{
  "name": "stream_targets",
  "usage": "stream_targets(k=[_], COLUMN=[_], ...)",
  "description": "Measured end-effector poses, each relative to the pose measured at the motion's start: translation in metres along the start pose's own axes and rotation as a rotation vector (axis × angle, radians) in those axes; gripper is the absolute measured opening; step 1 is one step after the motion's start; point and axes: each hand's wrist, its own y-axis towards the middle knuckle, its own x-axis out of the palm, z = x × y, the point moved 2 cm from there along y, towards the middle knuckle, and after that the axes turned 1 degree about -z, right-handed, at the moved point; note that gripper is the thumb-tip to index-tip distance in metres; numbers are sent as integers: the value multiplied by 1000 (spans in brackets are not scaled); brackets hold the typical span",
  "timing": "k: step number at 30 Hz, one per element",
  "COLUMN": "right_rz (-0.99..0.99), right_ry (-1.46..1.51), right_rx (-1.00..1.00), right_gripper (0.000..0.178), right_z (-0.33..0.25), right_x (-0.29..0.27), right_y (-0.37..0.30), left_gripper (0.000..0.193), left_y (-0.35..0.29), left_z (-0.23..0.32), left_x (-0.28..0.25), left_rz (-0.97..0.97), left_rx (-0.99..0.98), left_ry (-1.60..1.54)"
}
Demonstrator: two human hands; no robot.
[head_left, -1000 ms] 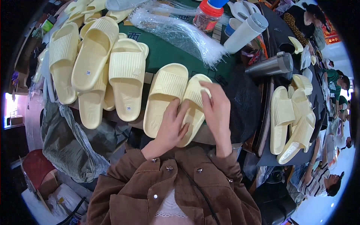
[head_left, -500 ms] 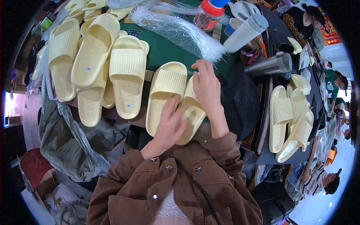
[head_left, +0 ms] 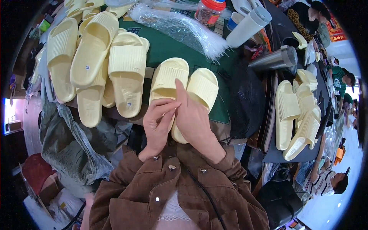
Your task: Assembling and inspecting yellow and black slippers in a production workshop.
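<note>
Since half a second ago your right hand point(head_left: 193, 119) has slid down from the top of the pair of slippers to their lower half, and your left hand point(head_left: 158, 124) has drawn in closer beside it, so both now meet over the heel ends.

You have two pale yellow slippers side by side on the green desk point(head_left: 168, 48) in front of you: the left slipper point(head_left: 167, 78) and the right slipper point(head_left: 202, 86), toes pointing away from you, edges touching. Your right hand lies flat over the seam between them, its fingers point(head_left: 179, 90) held together and stretched straight up along the inner edge of the right slipper. Your left hand sits just beside it, fingers point(head_left: 168, 105) curled and pinched together against the lower part of the left slipper; whether they actually clamp its edge you cannot tell, since the hand covers it.

To your left a heap of yellow slippers point(head_left: 96, 61) is piled on the desk, well apart from your hands. Beyond the pair lies a crumpled clear plastic bag point(head_left: 180, 27), with a white tumbler point(head_left: 249, 27) and a steel flask point(head_left: 274, 59) to the right. More yellow slippers point(head_left: 295, 115) rest on a dark board at your far right.
</note>
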Motion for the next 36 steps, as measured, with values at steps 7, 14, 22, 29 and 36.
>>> stream_targets(k=[7, 14, 22, 29, 36], right_rz=[95, -24, 14, -8, 10], right_ry=[321, 171, -145, 146, 38], right_rx=[-171, -37, -19, -175, -89], right_gripper=[43, 28, 34, 35, 38], right_z=[13, 44, 31, 17, 29], right_x=[-15, -52, -65, -31, -5], right_y=[-22, -72, -92, -80, -74], left_gripper=[18, 34, 16, 17, 15], left_y=[18, 25, 9, -2, 11], left_z=[-5, 25, 27, 7, -16], left_x=[-34, -79, -73, -34, -20], left_rz=[185, 434, 63, -244, -335], left_rx=[-66, 49, -45, -270, 1], left_ry=[-258, -349, -33, 331, 674])
